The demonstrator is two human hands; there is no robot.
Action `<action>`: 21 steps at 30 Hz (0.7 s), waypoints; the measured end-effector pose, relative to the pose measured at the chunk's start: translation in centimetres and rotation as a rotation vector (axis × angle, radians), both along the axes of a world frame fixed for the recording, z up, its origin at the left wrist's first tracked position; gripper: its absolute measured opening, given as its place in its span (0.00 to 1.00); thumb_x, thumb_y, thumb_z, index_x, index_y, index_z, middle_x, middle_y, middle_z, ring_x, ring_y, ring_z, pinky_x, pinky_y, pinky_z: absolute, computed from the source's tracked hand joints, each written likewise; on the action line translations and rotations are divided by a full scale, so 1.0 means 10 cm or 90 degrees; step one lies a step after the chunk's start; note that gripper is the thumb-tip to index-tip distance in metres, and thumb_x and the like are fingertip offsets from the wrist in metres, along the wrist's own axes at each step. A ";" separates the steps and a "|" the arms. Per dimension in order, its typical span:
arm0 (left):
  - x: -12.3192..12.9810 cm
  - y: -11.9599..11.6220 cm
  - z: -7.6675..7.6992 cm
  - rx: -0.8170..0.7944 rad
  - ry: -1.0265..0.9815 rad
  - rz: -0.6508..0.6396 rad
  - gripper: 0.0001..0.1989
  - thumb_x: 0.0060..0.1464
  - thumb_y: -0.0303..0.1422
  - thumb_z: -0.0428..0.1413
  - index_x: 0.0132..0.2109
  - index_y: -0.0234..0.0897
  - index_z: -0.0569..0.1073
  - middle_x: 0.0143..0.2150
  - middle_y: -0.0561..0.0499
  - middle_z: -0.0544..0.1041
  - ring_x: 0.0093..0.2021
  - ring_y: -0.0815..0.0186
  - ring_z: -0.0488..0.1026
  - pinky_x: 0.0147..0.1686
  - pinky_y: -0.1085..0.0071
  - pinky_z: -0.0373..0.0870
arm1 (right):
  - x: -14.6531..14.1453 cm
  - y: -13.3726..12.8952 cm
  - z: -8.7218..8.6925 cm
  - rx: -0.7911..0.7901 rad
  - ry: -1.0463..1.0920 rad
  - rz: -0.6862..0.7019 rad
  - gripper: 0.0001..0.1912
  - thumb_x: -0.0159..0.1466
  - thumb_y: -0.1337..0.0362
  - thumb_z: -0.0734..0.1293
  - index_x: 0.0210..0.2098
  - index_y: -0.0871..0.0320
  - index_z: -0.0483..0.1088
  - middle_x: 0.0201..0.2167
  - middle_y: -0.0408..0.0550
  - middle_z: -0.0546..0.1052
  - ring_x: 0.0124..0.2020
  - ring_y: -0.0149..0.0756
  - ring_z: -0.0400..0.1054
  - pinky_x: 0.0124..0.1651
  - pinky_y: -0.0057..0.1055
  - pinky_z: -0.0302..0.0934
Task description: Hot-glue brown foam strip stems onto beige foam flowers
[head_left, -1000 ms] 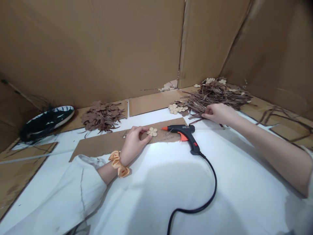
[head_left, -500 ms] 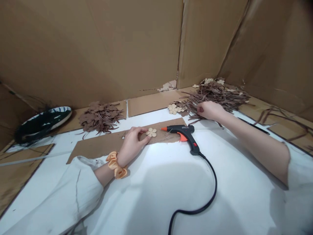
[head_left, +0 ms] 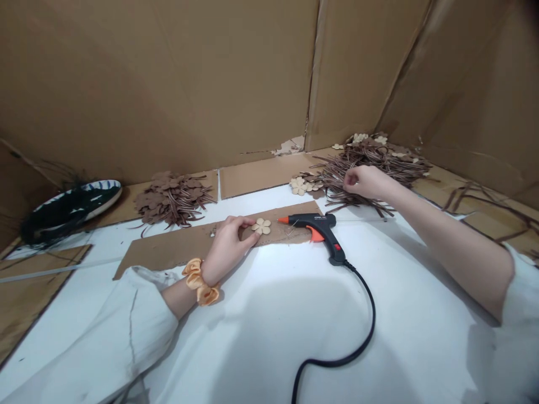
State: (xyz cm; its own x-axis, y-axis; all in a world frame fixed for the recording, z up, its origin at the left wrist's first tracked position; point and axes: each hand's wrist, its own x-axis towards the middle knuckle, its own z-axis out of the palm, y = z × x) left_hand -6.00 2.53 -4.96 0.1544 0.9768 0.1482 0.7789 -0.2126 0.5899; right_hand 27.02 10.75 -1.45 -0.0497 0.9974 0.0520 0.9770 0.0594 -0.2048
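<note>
My left hand point(head_left: 229, 247) pinches the edge of a cream five-petal flower point(head_left: 261, 226) between thumb and fingers, over a brown cardboard strip point(head_left: 160, 251). Just right of the flower lies a black glue gun point(head_left: 322, 226), its orange tip pointing left. My right hand point(head_left: 364, 182) is raised at the front of a heap of thin brown strips point(head_left: 379, 160), thumb and fingertips closed together; anything between them is too small to make out. Cream flowers point(head_left: 300, 186) lie left of that heap.
Brown flower shapes with strips point(head_left: 170, 196) are piled at the back left. Beside them stands a blue-and-white plate point(head_left: 110, 193) with dark green stringy material. A black cable point(head_left: 370, 314) curves across the white table point(head_left: 252, 336). Cardboard walls point(head_left: 189, 84) rise behind.
My right hand has shifted slightly right and up from the strips, its fingers now curled in a ring. My left hand stays at the flower.
</note>
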 end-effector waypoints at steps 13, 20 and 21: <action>0.01 0.00 0.00 -0.005 -0.003 0.000 0.15 0.51 0.38 0.53 0.44 0.33 0.74 0.41 0.45 0.72 0.41 0.59 0.68 0.44 0.62 0.64 | 0.18 0.00 0.18 -0.024 0.195 -0.051 0.04 0.57 0.70 0.65 0.33 0.61 0.70 0.24 0.45 0.72 0.21 0.27 0.60 0.24 0.23 0.54; 0.02 0.00 0.01 0.004 0.016 -0.003 0.15 0.51 0.36 0.53 0.44 0.34 0.74 0.40 0.45 0.72 0.40 0.59 0.68 0.44 0.62 0.65 | 0.25 0.05 0.19 0.000 0.177 -0.090 0.09 0.60 0.69 0.63 0.38 0.65 0.74 0.32 0.51 0.76 0.28 0.33 0.64 0.34 0.27 0.57; 0.02 0.00 0.01 0.002 0.017 -0.004 0.15 0.51 0.36 0.53 0.44 0.34 0.74 0.40 0.45 0.72 0.40 0.59 0.68 0.44 0.62 0.65 | 0.26 0.04 0.19 -0.001 0.173 -0.092 0.10 0.60 0.69 0.63 0.38 0.65 0.74 0.31 0.51 0.76 0.28 0.33 0.64 0.33 0.27 0.56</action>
State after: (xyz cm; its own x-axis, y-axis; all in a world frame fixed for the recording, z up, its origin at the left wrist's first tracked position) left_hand -5.81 2.56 -4.90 0.1642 0.9754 0.1473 0.7928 -0.2193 0.5686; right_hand 29.59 11.17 0.47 0.1080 0.9933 0.0418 0.8844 -0.0768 -0.4603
